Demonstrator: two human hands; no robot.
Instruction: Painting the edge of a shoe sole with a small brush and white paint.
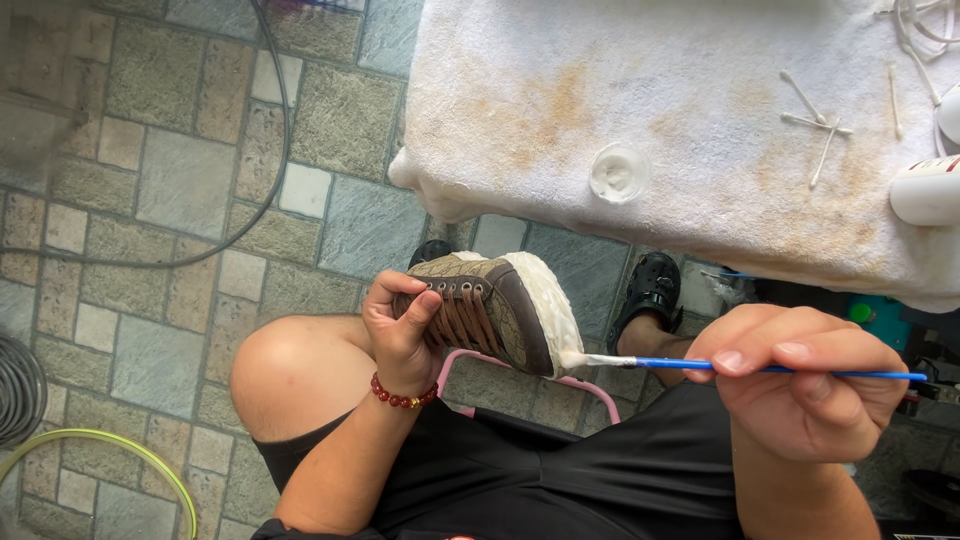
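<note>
A: What is gripped by the right hand (805, 385)?

B: A thin blue paintbrush (760, 368) is pinched between thumb and fingers, closed around the handle. Its bristle tip is pressed against the white sole edge of the shoe (495, 305).

A: And the left hand (403, 325)?

B: It is closed on the shoe at the collar, with the thumb laid along the laced opening. A red bead bracelet (403, 397) is worn just below, on the wrist.

A: Where is the shoe held?

B: It is held above the lap, sole turned to the right, a brown sneaker with brown laces. A pink stool frame (590, 388) is seen just under the shoe, and a black sandal (652, 290) on a foot lies to the right of it.

A: What is found farther from the shoe?

B: Above the shoe, a stained white towel (560, 120) is spread, with a small white lid (617, 173) on it. Cotton swabs (815, 125) are scattered farther right, beside a white bottle (925, 190). Left of the shoe, a black cable (270, 150) is looped over the stone tile floor (180, 180).
</note>
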